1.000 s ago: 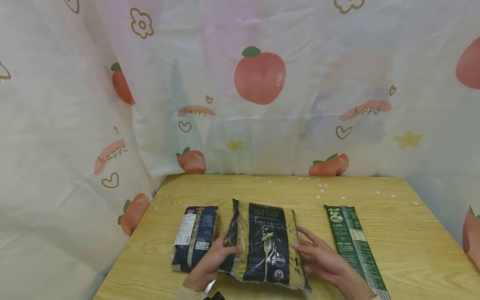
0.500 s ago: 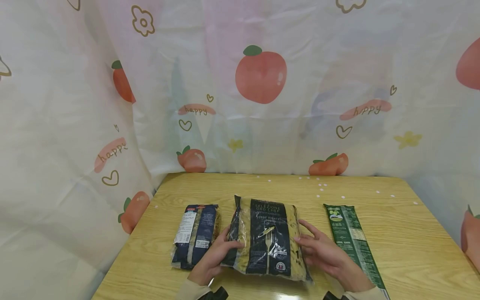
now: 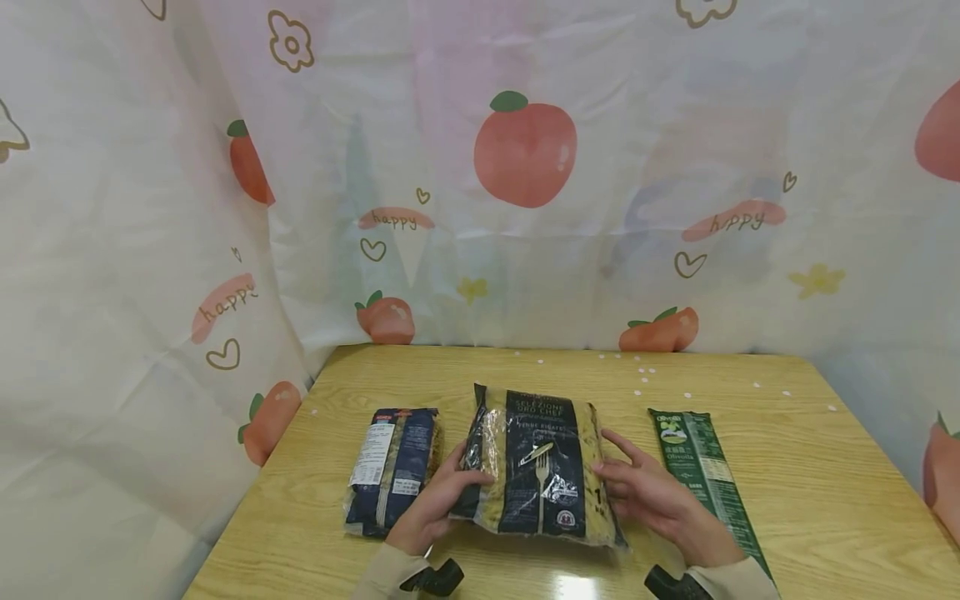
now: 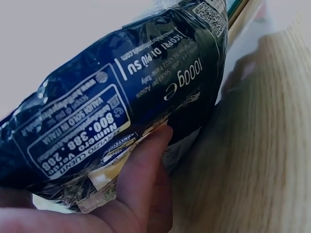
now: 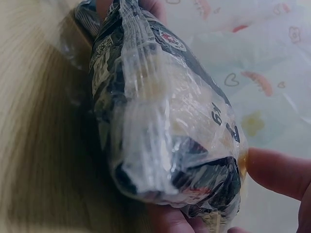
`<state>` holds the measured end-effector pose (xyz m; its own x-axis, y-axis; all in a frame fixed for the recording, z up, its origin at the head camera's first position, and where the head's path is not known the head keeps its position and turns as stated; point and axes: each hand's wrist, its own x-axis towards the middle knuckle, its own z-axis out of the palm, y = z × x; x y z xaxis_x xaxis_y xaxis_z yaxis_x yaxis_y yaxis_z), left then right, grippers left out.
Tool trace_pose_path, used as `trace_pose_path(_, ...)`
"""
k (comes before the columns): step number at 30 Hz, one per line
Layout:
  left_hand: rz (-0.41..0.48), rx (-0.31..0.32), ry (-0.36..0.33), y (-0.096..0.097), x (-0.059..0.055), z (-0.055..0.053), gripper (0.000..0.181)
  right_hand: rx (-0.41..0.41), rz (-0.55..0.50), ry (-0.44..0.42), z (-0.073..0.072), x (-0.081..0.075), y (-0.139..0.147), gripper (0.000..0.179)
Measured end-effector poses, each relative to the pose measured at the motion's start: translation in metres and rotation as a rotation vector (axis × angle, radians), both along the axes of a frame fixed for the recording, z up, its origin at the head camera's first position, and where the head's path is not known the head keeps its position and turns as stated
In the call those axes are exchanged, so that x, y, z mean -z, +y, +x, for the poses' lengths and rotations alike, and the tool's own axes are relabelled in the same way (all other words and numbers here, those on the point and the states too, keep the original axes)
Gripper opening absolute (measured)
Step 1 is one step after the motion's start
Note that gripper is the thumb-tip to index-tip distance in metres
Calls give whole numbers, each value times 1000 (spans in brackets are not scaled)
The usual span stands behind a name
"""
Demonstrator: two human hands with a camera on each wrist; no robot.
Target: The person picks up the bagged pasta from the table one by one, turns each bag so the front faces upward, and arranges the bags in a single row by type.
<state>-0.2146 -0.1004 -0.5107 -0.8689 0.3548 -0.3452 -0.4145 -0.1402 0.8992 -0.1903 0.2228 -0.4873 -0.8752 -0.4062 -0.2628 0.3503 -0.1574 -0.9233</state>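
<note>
A large dark-and-clear bag of penne [image 3: 551, 462] is held in both hands over the front of the table, its fork-printed front facing up and towards me. My left hand [image 3: 441, 498] grips its left side, thumb on the front. On the right side my right hand [image 3: 654, 498] holds the bag between thumb and fingers. In the left wrist view the navy printed side of the penne bag [image 4: 97, 97] fills much of the frame above the left thumb [image 4: 143, 165]. The right wrist view shows the clear crimped end of the bag [image 5: 146, 126], with fingers partly hidden beneath it.
On the wooden table [image 3: 825, 492], a smaller navy pasta bag [image 3: 397, 475] with a white label lies left of my left hand. A long, slim green packet [image 3: 705, 471] lies to the right, partly behind my right forearm. Small white dots [image 3: 643, 372] mark the table's back. A fruit-printed curtain [image 3: 525, 250] hangs behind.
Both hands have raised the penne bag slightly and shifted it a little away from me and to the right. The navy bag and green packet stay in place.
</note>
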Motion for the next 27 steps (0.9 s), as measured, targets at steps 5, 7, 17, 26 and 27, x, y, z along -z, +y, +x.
trace_pose_path(5,-5,-5,1,3,0,-6,102,19,51,-6,-5,-1,2,92)
trace_pose_path(7,-1,-6,3,4,0,-8,102,32,79,-9,-7,-1,2,91)
trace_pose_path(17,18,-12,16,10,2,-19,99,69,127,6,-16,-3,4,88)
trace_pose_path(26,-2,-18,15,15,6,-29,99,53,56,3,-25,-2,10,91)
trace_pose_path(27,-1,-17,16,16,6,-31,98,54,54,3,-26,-2,10,91)
